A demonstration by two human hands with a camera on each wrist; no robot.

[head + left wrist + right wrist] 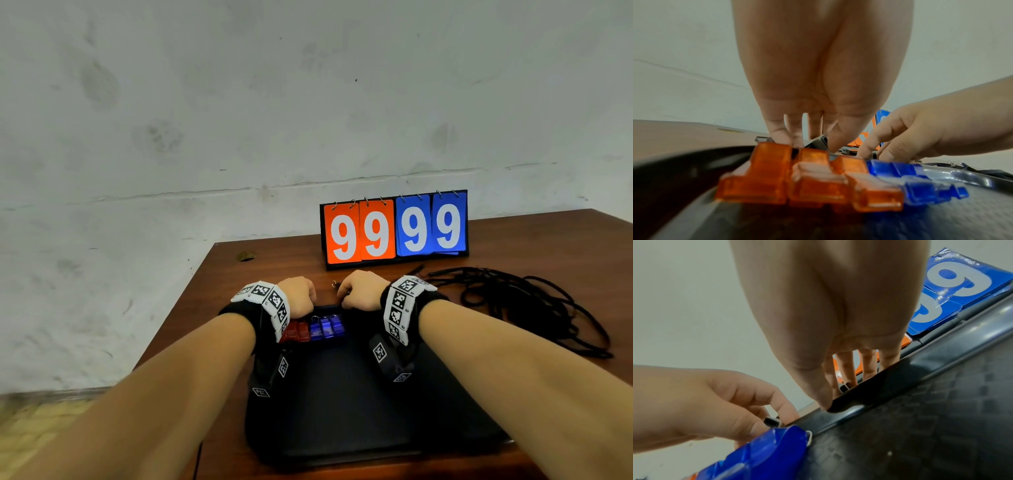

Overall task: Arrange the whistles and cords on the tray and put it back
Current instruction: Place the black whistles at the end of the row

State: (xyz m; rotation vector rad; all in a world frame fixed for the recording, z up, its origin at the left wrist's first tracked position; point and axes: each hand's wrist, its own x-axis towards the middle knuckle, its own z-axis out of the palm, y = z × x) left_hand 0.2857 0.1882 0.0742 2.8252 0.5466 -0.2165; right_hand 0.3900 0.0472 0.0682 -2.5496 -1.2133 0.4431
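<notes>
A black tray [342,411] lies on the brown table in front of me. Along its far edge stand red whistles [296,330] and blue whistles [327,327] in one row, close up as orange whistles [807,175] in the left wrist view. Both hands hover over the far rim [941,353]. My left hand [298,296] pinches a small black whistle [772,421] just beyond the rim. My right hand [359,291] curls round another black whistle [844,387], thumb on the rim; a metal ring [334,283] sticks out beside it. Black cords [513,301] lie tangled to the right.
A flip scoreboard [394,229] reading 9999 stands behind the hands, near the wall. The table's left edge [191,294] runs close to the tray. A small round mark [246,256] sits at the table's far left corner.
</notes>
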